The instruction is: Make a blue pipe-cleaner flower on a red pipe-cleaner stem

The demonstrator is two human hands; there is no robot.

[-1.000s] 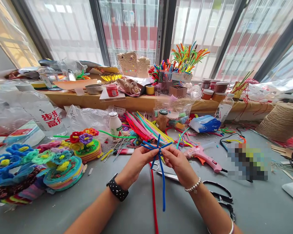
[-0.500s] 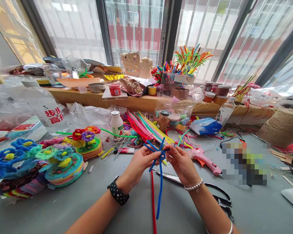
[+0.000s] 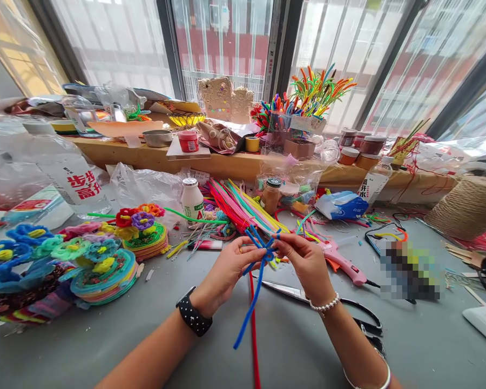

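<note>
Bare grey table [image 3: 105, 346] lies near; above it left hand [image 3: 227, 270] and right hand [image 3: 308, 265], raised, pinch blue stems [image 3: 263, 251].

Craft room, hobby workshop by big windows [image 3: 222, 38]. Grey desk [image 3: 105, 346] full of making stuff: pile of colour pipe cleaners [image 3: 243, 208], done fuzzy flowers [image 3: 101, 259] on round mats, pink glue gun [image 3: 340, 259], scissors [image 3: 336, 305], big roll of twine [image 3: 465, 208]. Wood shelf [image 3: 227, 165] w/ paint pots [image 3: 360, 148], tape, more fuzzy sticks in cup [image 3: 308, 102]. Plastic bags, bottles etc. all over.
</note>
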